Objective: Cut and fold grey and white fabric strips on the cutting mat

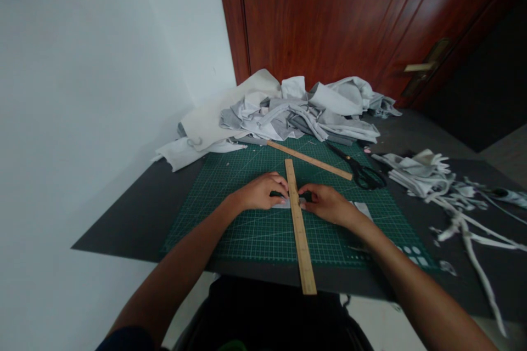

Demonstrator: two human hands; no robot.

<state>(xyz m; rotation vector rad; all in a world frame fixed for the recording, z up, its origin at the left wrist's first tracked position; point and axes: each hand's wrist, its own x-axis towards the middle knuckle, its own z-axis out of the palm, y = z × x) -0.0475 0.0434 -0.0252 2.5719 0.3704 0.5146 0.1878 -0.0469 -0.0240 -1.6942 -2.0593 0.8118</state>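
Observation:
A wooden ruler (302,236) lies lengthwise toward me, its near end sticking out past the table edge. It crosses over a small light grey fabric strip (281,204) on the green cutting mat (255,236). My left hand (263,191) is at the ruler's left side, fingers curled and thumb down on the strip. On the opposite side, my right hand (326,203) has its index finger and thumb bent in against the ruler's edge, close to the strip. The ruler partly hides the strip's middle.
A second wooden ruler (310,160) lies slantwise beyond the hands, near black-handled scissors (362,173). Crumpled grey and white fabric (288,115) is heaped at the back by the door. More fabric scraps (420,173) and cords lie right. A small pale piece (363,210) rests behind my right wrist.

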